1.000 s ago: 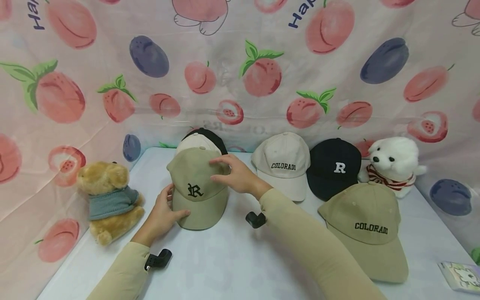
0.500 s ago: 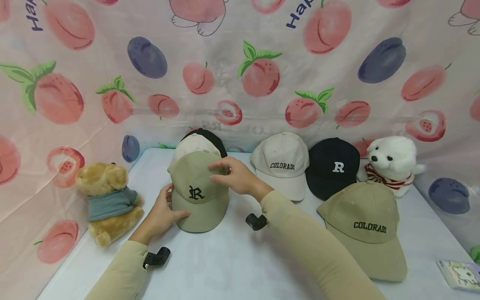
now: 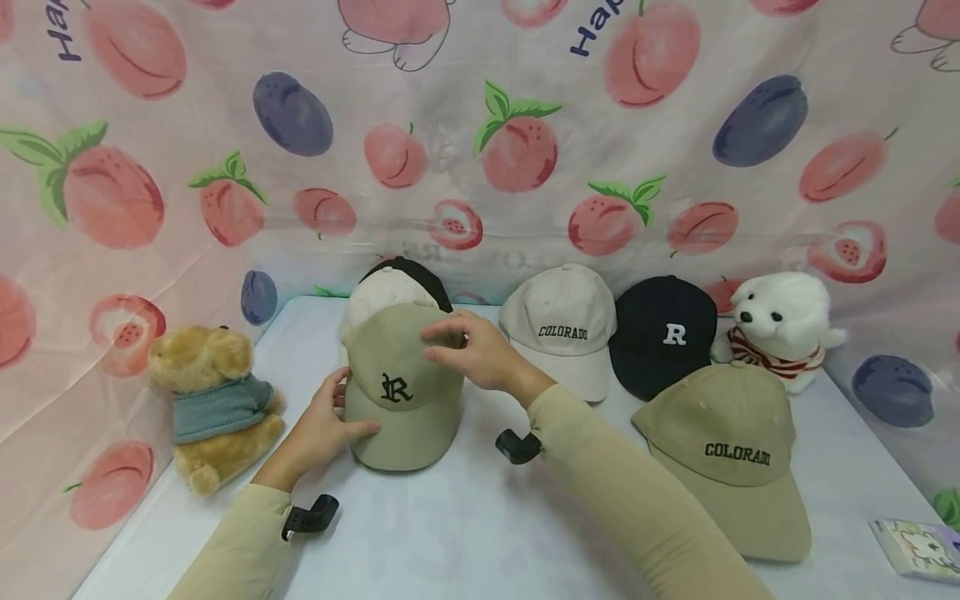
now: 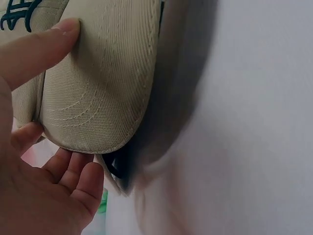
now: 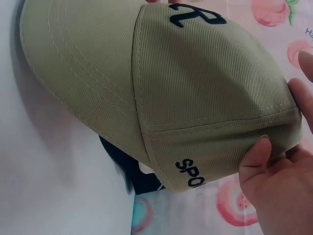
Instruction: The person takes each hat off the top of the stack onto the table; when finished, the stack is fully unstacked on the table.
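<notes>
Left hand (image 3: 318, 429) pinching brim (image 3: 408, 437) and right hand (image 3: 483, 354) clasping crown (image 3: 390, 342) steady a khaki, round-crowned fabric cap (image 3: 408, 408), apparently mid-positioning and next needing level support.

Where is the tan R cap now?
In the head view, the tan R cap is left of centre, held by the left hand and right hand, in front of a white cap.

Bare left hand (image 3: 318, 429) and right hand (image 3: 483, 354); long, plain khaki sleeves (image 3: 637, 492); a black, angular wrist camera (image 3: 519, 447) at each cuff (image 3: 547, 408).
</notes>
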Motion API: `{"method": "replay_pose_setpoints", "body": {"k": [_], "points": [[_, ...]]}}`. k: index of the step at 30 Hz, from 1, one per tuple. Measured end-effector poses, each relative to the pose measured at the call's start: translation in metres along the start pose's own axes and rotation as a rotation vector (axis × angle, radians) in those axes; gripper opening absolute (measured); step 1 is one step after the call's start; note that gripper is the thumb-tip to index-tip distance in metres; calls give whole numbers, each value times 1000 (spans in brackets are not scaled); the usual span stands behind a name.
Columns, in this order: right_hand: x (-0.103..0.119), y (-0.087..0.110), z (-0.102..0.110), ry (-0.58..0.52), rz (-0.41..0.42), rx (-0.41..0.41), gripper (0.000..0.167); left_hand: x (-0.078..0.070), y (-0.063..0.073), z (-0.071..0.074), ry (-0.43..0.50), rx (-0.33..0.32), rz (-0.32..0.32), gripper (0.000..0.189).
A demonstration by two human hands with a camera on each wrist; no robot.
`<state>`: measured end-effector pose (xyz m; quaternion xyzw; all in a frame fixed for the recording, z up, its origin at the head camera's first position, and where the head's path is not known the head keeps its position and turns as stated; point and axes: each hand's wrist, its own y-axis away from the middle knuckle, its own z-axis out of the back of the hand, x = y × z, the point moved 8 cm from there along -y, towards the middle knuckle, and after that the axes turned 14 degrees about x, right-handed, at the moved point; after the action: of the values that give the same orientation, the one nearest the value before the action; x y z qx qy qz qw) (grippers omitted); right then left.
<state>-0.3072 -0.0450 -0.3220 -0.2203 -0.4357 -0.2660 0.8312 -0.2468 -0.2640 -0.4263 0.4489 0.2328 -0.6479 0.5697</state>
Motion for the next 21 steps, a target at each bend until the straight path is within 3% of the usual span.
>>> {"method": "replay_pose_setpoints", "body": {"k": [21], "points": [[6, 40, 37, 6, 35, -57, 33, -32, -2, -26, 18, 64, -101, 99]]}}
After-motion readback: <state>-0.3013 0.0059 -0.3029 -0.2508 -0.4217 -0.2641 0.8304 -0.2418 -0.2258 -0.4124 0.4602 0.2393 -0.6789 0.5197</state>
